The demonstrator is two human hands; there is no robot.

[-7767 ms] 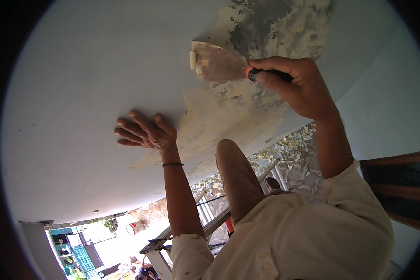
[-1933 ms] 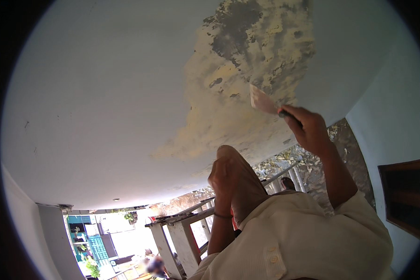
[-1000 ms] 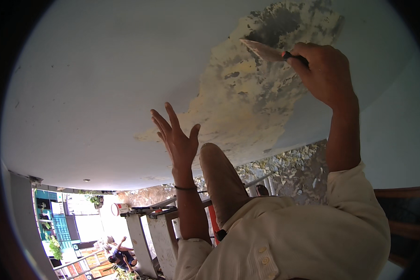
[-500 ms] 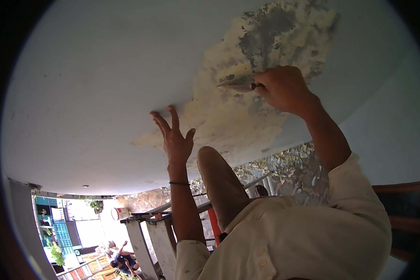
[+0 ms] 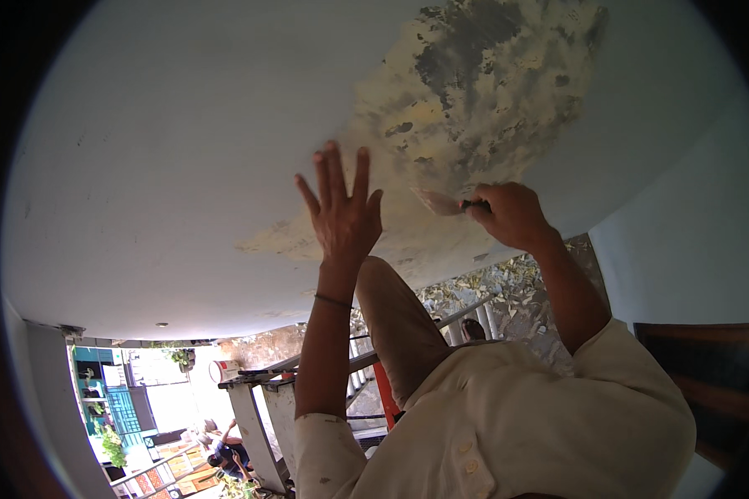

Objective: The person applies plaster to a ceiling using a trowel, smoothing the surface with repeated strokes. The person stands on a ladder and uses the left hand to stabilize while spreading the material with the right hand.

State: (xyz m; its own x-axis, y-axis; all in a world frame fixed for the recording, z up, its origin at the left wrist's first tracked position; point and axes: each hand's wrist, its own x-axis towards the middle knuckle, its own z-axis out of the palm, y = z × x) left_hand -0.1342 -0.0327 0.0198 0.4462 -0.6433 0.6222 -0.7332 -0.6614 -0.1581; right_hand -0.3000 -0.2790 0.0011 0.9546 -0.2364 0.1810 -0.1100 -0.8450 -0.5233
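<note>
A pale wall [image 5: 183, 166] fills most of the view, with a rough peeled patch [image 5: 441, 125] of yellowish and dark grey where paint is gone. My right hand [image 5: 512, 214] is closed round the dark handle of a putty knife [image 5: 441, 202]. Its broad blade points left, over the lower part of the patch; whether it touches the wall I cannot tell. My left hand [image 5: 348, 220] is open, fingers spread and pointing up, at the left border of the patch. Whether the palm rests on the wall is hidden.
My bent knee [image 5: 395, 324] stands below my left hand, beside a ladder [image 5: 262, 416]. Paint flakes [image 5: 516, 287] litter the ground under the wall. A white bucket [image 5: 222, 371] stands at lower left, and another person [image 5: 229, 456] is farther down. A dark wooden frame [image 5: 716, 366] is at right.
My right hand has moved down the patch with the putty knife, whose blade now shows broader side. My left hand has shifted up and right, its fingers more spread.
</note>
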